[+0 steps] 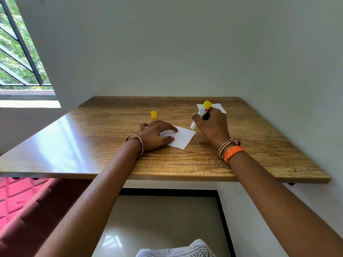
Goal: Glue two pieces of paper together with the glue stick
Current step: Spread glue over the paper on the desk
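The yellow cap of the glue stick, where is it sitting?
The yellow cap stands alone on the wooden table, toward the far middle, just beyond the left hand and left of the glue stick.

home room | wall-mounted wooden desk (111,145) | barred window (18,52) | tiled floor (157,219)

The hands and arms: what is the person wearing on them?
Both arms are bare, with no sleeves. The left hand has thin beaded bangles at the wrist. The right hand has similar bangles and an orange braided band at the wrist. One left fingernail looks pink.
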Available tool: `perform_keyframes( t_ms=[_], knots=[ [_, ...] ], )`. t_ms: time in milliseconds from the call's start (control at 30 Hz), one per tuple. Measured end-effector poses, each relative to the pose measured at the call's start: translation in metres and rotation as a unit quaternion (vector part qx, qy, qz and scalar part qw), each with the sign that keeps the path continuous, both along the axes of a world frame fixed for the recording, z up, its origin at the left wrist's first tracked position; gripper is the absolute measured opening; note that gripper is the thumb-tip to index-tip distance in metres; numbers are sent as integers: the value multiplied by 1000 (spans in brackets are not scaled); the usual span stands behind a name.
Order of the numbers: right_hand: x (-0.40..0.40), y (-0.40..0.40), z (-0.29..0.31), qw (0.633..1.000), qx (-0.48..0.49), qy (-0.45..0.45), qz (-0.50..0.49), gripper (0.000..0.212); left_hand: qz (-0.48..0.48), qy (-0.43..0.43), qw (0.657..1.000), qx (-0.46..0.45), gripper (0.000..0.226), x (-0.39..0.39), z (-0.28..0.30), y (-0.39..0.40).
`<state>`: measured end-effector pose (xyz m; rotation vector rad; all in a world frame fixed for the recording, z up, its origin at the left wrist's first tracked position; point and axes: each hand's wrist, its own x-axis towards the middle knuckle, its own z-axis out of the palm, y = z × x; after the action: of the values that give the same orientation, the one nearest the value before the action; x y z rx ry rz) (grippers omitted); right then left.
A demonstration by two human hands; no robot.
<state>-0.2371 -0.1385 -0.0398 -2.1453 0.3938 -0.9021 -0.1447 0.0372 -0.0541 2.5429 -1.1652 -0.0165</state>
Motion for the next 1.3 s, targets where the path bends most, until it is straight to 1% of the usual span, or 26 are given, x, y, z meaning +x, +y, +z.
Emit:
perform_keyframes(
  t_ms=[100, 200, 300, 500, 667, 800, 900, 1100, 1300],
  knots=[
    [5, -2, -2, 999, -30, 41, -8, 24, 12, -7, 1000, 12, 38, -1, 0, -3],
    [5, -3, -1, 998, -32, 57, -16, 24, 9, -35, 998, 50, 41, -4, -1, -6],
    [4, -4, -1, 997, -40, 62, -19, 18, 8, -42, 997, 56, 42, -7, 0, -7],
    [8, -3, -2, 994, -48, 93, -11, 25, 14, -60, 996, 64, 43, -8, 1, -8],
    [7, -3, -1, 994, -49, 101, -11, 28, 16, -62, 996, 63, 43, -8, 1, -9],
    [3, 0, -1, 993, -54, 106, -2, 21, 20, -66, 996, 63, 43, -9, 1, -10],
    [-2, 4, -2, 994, -55, 97, 4, 22, 20, -66, 995, 65, 43, -9, 1, -10],
    [-10, 17, -4, 995, -41, 72, 47, 21, 25, -68, 995, 70, 44, -10, 1, -9],
    [-20, 27, 0, 991, -13, 90, 103, 20, 25, -71, 994, 77, 46, -10, 2, -10]
  ],
)
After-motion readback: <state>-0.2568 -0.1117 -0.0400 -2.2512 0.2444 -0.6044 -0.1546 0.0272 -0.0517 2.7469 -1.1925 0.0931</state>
